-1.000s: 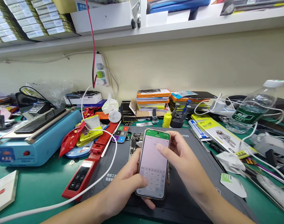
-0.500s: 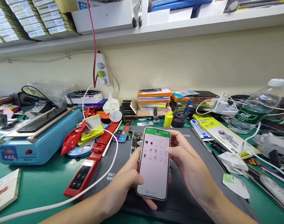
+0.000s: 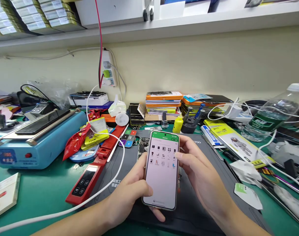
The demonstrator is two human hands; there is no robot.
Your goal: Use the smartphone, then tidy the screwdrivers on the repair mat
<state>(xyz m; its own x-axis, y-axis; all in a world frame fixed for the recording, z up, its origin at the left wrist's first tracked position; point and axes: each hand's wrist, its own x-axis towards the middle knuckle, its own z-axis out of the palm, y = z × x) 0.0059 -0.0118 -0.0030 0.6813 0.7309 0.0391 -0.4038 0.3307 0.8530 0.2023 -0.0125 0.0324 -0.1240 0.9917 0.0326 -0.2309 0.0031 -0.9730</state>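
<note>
Two hands: left hand (image 3: 126, 196), right hand (image 3: 201, 177). One lit phone (image 3: 161, 170) between them. One opened phone body (image 3: 142, 147) on one dark work mat (image 3: 201, 209). One blue heating machine (image 3: 36, 141). One red tool bar (image 3: 95, 170). One clear water bottle (image 3: 272, 114). One yellow dropper bottle (image 3: 178, 124). Two stacks of orange-edged packs (image 3: 163, 104), possibly more behind.

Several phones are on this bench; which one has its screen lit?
The phone held in both hands, left hand and right hand, showing a green header and icons. The phone on the blue machine is dark.
</note>
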